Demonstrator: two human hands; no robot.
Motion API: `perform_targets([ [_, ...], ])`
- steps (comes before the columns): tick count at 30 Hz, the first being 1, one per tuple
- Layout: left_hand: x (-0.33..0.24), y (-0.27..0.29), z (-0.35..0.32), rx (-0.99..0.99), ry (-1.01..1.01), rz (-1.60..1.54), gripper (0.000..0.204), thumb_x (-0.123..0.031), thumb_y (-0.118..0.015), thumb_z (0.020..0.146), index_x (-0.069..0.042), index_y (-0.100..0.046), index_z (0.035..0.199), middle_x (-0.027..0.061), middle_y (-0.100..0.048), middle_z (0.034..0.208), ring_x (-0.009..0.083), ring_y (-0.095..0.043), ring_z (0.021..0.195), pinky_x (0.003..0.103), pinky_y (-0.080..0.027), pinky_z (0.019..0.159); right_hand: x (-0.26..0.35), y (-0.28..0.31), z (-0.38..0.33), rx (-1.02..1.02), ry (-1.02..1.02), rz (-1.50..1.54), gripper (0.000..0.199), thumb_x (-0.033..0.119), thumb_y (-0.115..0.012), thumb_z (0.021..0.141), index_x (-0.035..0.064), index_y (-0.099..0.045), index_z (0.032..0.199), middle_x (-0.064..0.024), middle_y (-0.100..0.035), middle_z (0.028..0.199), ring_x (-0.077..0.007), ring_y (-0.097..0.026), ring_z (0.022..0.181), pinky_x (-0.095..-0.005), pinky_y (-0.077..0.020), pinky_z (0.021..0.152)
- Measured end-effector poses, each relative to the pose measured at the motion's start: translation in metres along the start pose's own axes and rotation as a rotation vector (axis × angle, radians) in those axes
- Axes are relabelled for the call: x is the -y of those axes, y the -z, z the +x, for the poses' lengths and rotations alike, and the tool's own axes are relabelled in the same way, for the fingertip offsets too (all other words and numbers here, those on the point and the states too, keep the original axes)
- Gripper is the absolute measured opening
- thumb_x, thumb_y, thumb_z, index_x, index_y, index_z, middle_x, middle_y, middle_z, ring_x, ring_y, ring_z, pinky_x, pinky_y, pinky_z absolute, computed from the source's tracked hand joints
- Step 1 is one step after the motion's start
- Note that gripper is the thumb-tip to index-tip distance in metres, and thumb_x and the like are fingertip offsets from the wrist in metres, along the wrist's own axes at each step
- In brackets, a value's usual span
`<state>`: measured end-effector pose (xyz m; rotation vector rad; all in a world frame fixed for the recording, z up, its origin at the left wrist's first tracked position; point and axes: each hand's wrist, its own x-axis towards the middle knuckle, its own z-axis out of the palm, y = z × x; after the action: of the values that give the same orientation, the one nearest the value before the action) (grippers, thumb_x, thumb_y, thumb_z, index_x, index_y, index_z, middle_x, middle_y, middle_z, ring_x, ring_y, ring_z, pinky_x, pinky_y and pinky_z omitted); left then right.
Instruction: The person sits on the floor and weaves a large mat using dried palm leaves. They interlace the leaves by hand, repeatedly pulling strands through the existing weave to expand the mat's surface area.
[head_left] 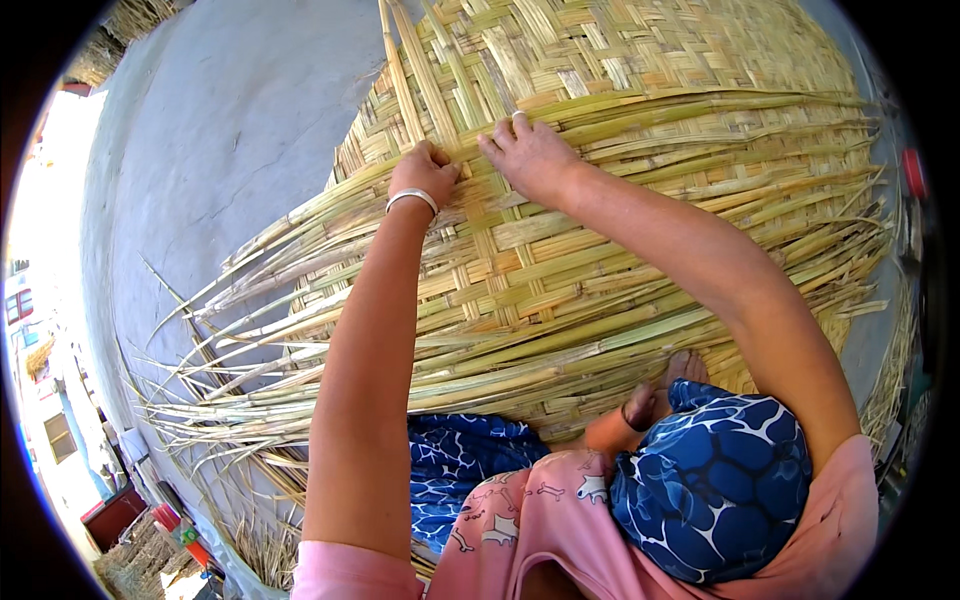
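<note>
A large woven mat (690, 60) of flat, split reed strips, yellow to pale green, spreads out in front of me. At its left edge my left hand (425, 172), with a silver bangle on the wrist, has its fingers curled down on a reed strip (345, 190) lying across the weave. Just to the right, my right hand (530, 158) rests on the mat with fingers extended and a ring on one of them. Several upright strips (405, 75) rise from the weave beyond my left hand. The left fingertips are partly hidden.
Loose strip ends (215, 395) fan out past the mat's left side over the grey floor (240, 130). My bare foot (685, 370) is on the mat, near my blue patterned knee (710, 480). Straw bundles (140, 560) lie at the lower left.
</note>
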<state>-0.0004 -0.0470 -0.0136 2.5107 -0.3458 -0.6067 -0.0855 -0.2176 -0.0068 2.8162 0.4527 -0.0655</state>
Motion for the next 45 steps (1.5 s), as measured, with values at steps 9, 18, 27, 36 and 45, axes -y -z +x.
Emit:
perform_targets([
  [9,0.035,0.039,-0.085,-0.275,-0.261,-0.157,0.018,-0.014,-0.063,0.082,-0.003,-0.062,0.096,0.0083,-0.066,0.088,0.0204,-0.063,0.083,0.032,-0.049,0.075,-0.028,0.008,-0.026,0.100,-0.038,0.285,0.051,0.005,-0.044,0.085,0.0073,-0.038,0.135,-0.0148,-0.034,0.144,-0.0298,-0.031,0.134,-0.0427,-0.0295,0.107],
  [18,0.217,0.102,-0.398,-0.828,0.394,-0.001,0.013,-0.013,-0.062,0.082,-0.004,-0.063,0.090,0.0123,-0.065,0.085,0.0249,-0.062,0.079,0.034,-0.049,0.073,0.000,0.049,-0.118,-0.023,0.134,0.384,0.049,0.006,-0.053,0.078,0.0063,-0.049,0.127,-0.0167,-0.043,0.135,-0.0352,-0.037,0.127,-0.0455,-0.0307,0.105],
  [27,0.291,-0.051,-0.708,-0.721,1.249,0.012,0.023,-0.025,-0.064,0.080,-0.006,-0.064,0.093,0.0143,-0.064,0.093,0.0318,-0.061,0.089,0.040,-0.048,0.080,0.017,0.140,-0.169,0.135,0.363,0.480,0.053,-0.001,-0.057,0.075,0.0037,-0.046,0.126,-0.0173,-0.043,0.133,-0.0361,-0.035,0.127,-0.0414,-0.0270,0.108],
  [36,0.268,-0.099,-0.737,-0.604,1.412,0.150,0.027,-0.028,-0.069,0.077,-0.011,-0.063,0.097,0.0106,-0.062,0.105,0.0308,-0.059,0.100,0.043,-0.047,0.083,0.062,0.259,-0.150,0.104,0.540,0.432,0.044,0.003,-0.056,0.080,0.0029,-0.049,0.123,-0.0181,-0.047,0.128,-0.0335,-0.041,0.123,-0.0387,-0.0312,0.106],
  [45,0.305,-0.126,-0.773,-0.769,1.102,0.009,0.016,-0.021,-0.063,0.082,-0.006,-0.065,0.086,0.0089,-0.067,0.078,0.0273,-0.064,0.069,0.037,-0.049,0.062,0.061,0.259,-0.190,0.354,0.481,0.523,0.041,0.005,-0.057,0.081,0.0019,-0.050,0.122,-0.0169,-0.053,0.121,-0.0304,-0.051,0.111,-0.0370,-0.0389,0.098],
])
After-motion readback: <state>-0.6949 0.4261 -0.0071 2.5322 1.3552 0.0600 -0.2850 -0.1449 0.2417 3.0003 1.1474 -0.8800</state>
